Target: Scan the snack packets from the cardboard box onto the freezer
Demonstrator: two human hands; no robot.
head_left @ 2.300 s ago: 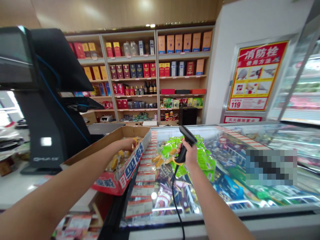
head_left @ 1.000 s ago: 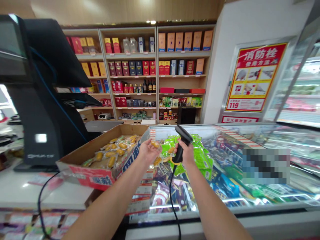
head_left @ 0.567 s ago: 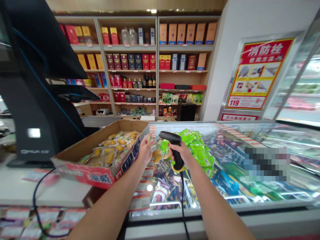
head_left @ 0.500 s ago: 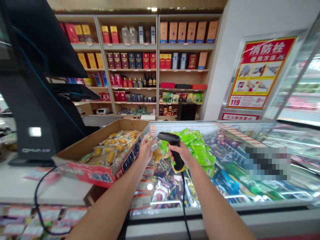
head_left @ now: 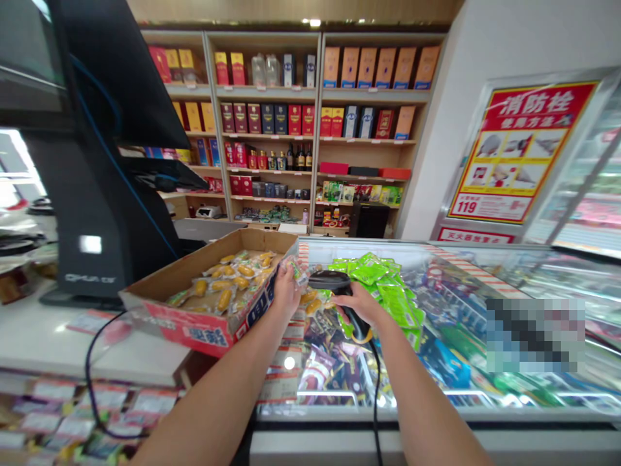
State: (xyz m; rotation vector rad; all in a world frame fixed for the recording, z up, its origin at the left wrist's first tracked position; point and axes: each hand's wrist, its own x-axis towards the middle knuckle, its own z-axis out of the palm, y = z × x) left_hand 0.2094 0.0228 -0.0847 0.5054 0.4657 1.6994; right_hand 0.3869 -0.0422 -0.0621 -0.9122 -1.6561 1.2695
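My left hand [head_left: 286,291] is closed on a small clear snack packet [head_left: 295,270] with a yellow piece inside, held up just right of a cardboard box [head_left: 194,317]. The box has red printed sides and holds several similar yellow snack packets [head_left: 228,288]. My right hand [head_left: 359,303] grips a black corded barcode scanner [head_left: 330,281], whose head points left at the packet from a few centimetres away. Both hands hover over the glass lid of a chest freezer [head_left: 436,362]. A heap of green packets [head_left: 383,285] lies on the glass behind the scanner.
A black till screen on a stand [head_left: 92,213] rises at the left on a white counter [head_left: 58,343]. Shelves of boxed and bottled goods [head_left: 291,129] line the back wall. A red and yellow poster [head_left: 519,155] hangs at the right, beside a glass-door cooler [head_left: 592,168].
My left hand came out of the box with one snack packet and raised it. My right hand turned the scanner head leftward and brought it down close to the packet.
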